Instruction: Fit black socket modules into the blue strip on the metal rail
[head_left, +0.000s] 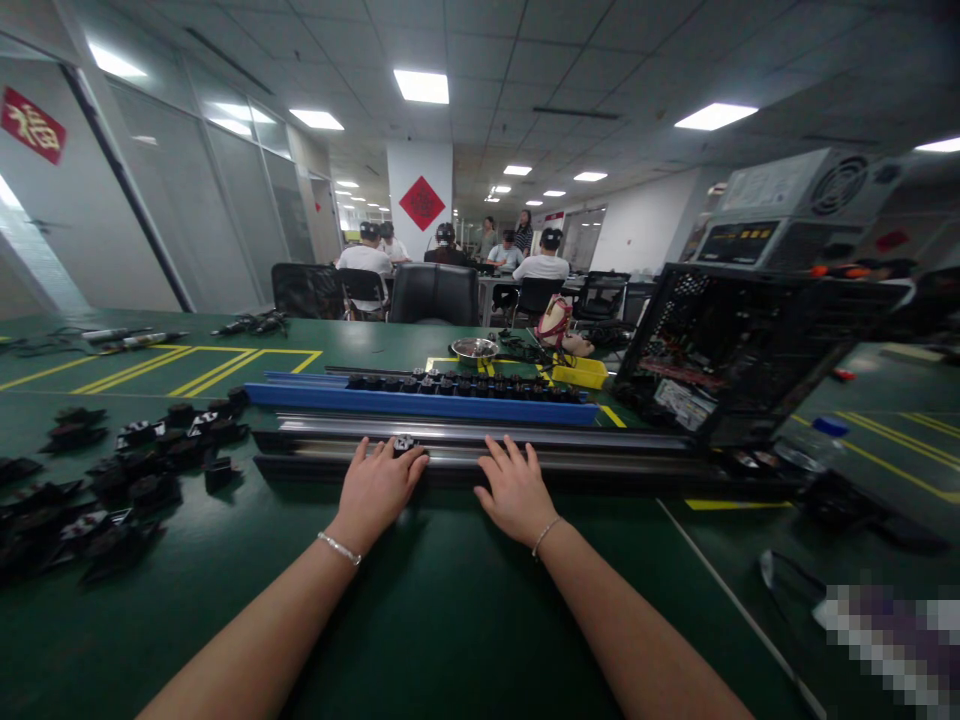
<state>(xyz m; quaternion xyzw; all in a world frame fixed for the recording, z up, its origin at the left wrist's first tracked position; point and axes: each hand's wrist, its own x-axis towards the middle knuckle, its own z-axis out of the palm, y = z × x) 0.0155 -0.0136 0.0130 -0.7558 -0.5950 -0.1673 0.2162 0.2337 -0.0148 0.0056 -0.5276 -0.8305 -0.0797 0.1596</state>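
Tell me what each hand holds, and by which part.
Nothing is clearly gripped. The left hand touches a small black part on the metal rail; the right hand lies flat on it.

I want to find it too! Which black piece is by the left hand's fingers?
Find the long silvery metal rail across the green table. The left hand rests on it, with a small black plastic piece at its fingers. Unlike the black pieces scattered at left, it sits alone on the rail.

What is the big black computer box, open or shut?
Open. The computer case has no side panel on, so the red board inside shows.
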